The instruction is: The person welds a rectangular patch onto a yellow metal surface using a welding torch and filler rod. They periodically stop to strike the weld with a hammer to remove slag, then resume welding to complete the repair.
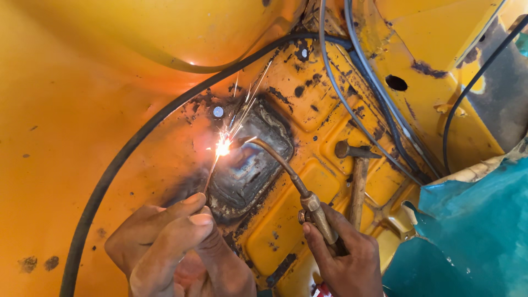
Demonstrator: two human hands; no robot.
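Spanning the whole view, yellow panel, rusted, crossed by black hose. Lay at its middle: grey patch, hammer just right of it. Gripped brass torch in closed right hand. Pinched thin rod in left hand; met at sparking flame on the patch's left edge.

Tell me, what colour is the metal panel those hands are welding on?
Yellow-orange panel, scorched dark around the patch; seen in the head view.
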